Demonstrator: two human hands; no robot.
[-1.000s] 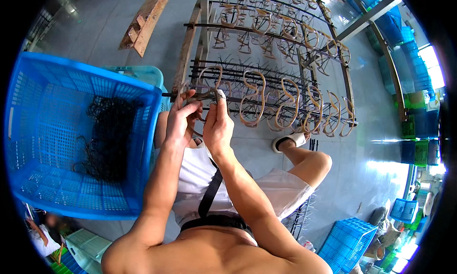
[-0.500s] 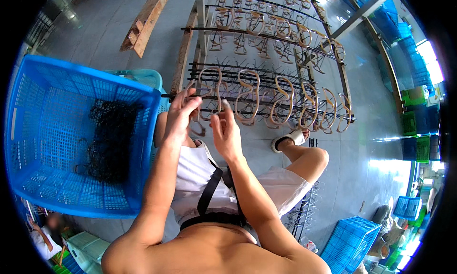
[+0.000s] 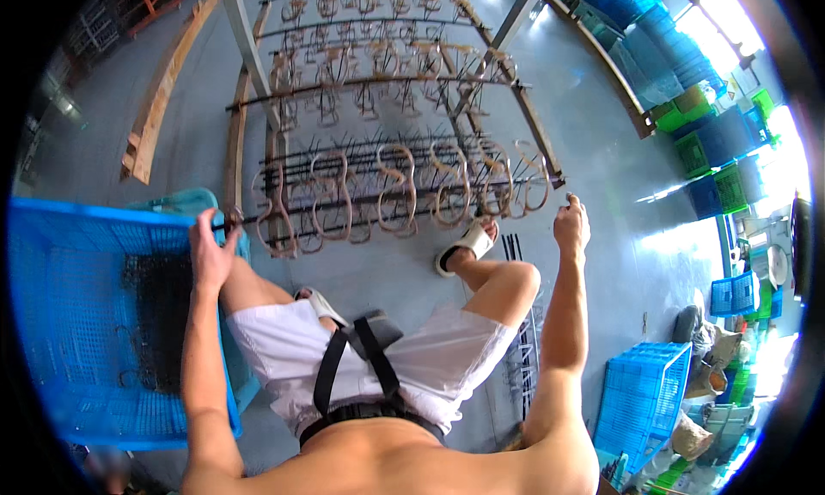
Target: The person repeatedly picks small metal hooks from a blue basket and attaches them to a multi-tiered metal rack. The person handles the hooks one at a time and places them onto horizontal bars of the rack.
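A black rod [image 3: 296, 211] crosses the front of the rack in front of me, bearing a row of curved, see-through brownish eyeglass frames [image 3: 397, 190]. My left hand [image 3: 212, 253] is at the rod's left end, beside the blue basket, its thumb and fingers closed around that end. Out at the right end, my right hand [image 3: 571, 227] is raised with its fingers curled. The rod's tip shows just beyond those fingers; whether they touch it, or hold anything, I cannot make out.
More rods with frames fill the rack [image 3: 507, 74] behind. At my left stands a large blue basket [image 3: 64, 323] holding a dark tangled heap [image 3: 159, 314]. A wooden beam [image 3: 168, 91] lies far left. Another blue basket [image 3: 640, 396] stands at lower right, and stacked crates line the right side.
My hands have moved apart, from among the frames at the rod's left part out toward its two ends. The view has shifted, so the rack now appears farther left.
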